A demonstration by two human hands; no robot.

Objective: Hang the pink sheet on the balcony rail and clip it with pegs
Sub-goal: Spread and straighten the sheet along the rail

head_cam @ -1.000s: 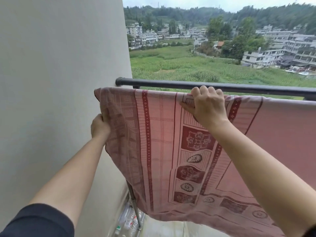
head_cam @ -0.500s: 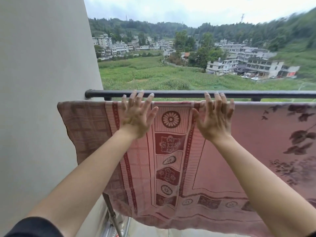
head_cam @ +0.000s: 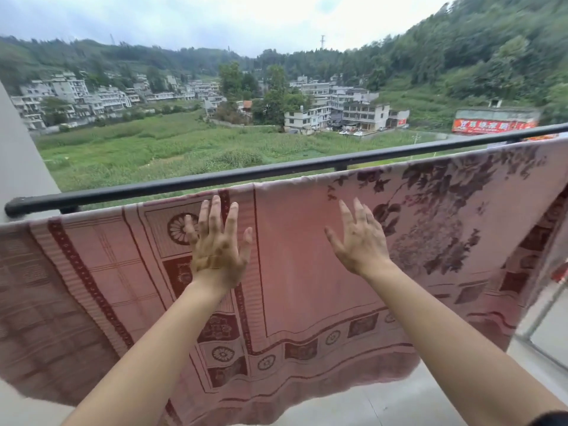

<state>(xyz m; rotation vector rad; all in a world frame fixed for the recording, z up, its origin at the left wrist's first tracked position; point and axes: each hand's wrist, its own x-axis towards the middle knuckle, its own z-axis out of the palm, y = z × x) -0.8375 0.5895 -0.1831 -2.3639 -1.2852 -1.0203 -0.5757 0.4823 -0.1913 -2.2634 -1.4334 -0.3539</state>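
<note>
The pink sheet [head_cam: 307,272], patterned with dark red borders and flowers, hangs over a line just inside the black balcony rail [head_cam: 246,175] and drapes down toward the floor. My left hand [head_cam: 216,247] lies flat on the sheet near its top edge, fingers spread. My right hand [head_cam: 359,241] is flat on the cloth to the right, fingers also apart. Neither hand holds anything. No pegs are in view.
A grey wall [head_cam: 18,167] meets the rail's left end. The tiled balcony floor [head_cam: 399,404] shows below the sheet. Beyond the rail lie green fields, buildings and wooded hills. Something red [head_cam: 561,272] peeks past the sheet's right edge.
My hands let go of the sheet's top and left edge and now press flat with spread fingers. The view has swung right, showing more of the sheet's flowered part.
</note>
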